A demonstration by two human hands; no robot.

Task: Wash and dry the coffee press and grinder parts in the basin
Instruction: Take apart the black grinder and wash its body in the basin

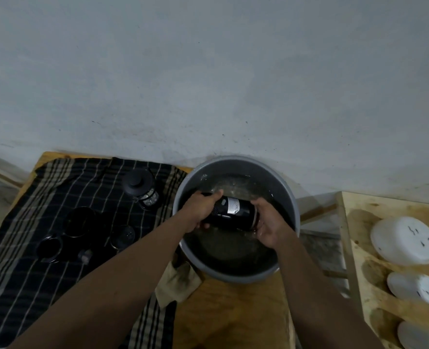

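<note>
Black and cylindrical, the grinder body (229, 212) lies sideways in the grey basin (233, 165), perhaps touching the water (the light is dim). The left hand (199, 210) is wrapped round one end and the right hand (268, 222) curls about the other. Left of the basin, the coffee press (143, 188) stands on a checked cloth (32, 248) over the desk (233, 311).

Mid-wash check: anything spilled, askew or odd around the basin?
No spill shows. The basin seems to overhang the table at its right edge. The left hand and right hand hold the black cylinder sideways in the basin, and its paper label may get soaked.
</note>
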